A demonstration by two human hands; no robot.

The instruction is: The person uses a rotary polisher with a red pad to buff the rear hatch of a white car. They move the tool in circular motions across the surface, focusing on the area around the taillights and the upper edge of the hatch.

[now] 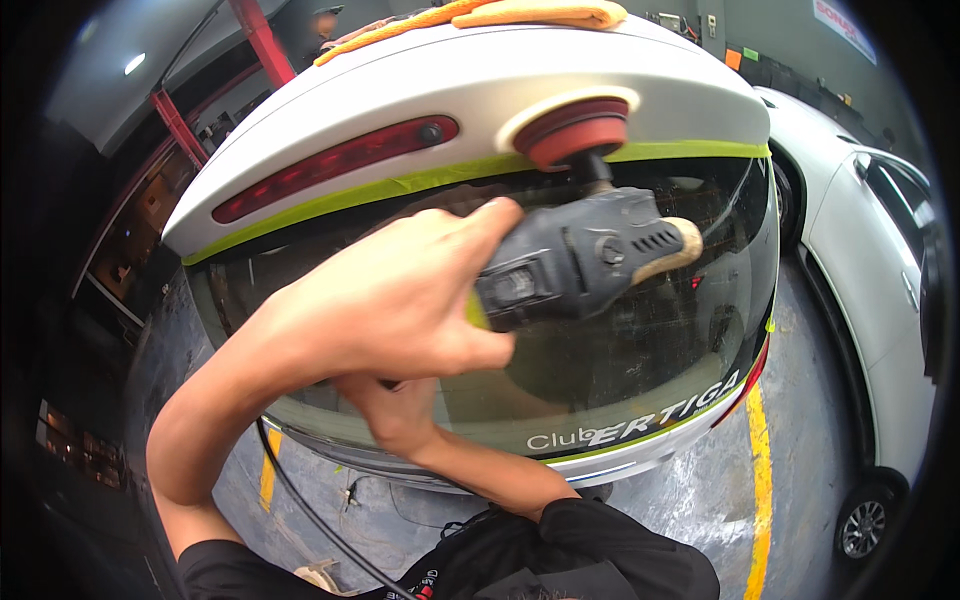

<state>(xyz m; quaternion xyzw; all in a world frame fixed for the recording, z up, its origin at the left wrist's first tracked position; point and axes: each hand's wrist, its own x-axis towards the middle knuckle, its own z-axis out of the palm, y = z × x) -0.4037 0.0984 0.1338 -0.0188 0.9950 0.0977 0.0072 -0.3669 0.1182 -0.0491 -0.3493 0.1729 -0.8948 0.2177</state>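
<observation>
My left hand [400,285] is wrapped over the body of a dark grey polisher [575,255], its thumb on the near side. Lower down, my right hand [400,415] is closed around the polisher's rear end, mostly hidden behind the left hand. The polisher's red backing plate [572,135] carries a cream pad [515,120], which lies against the white spoiler [560,70] of a car. Yellow-green masking tape [400,185] runs along the spoiler's lower edge, above the dark rear window [620,340]. Left of the pad is a long red brake light [340,165].
Orange cloths [540,13] rest on the car's roof. A black cord [300,490] trails past my left arm. To the right stands another white car [850,220]. Yellow lines [760,490] mark the grey floor, and a red post [262,42] rises at the back left.
</observation>
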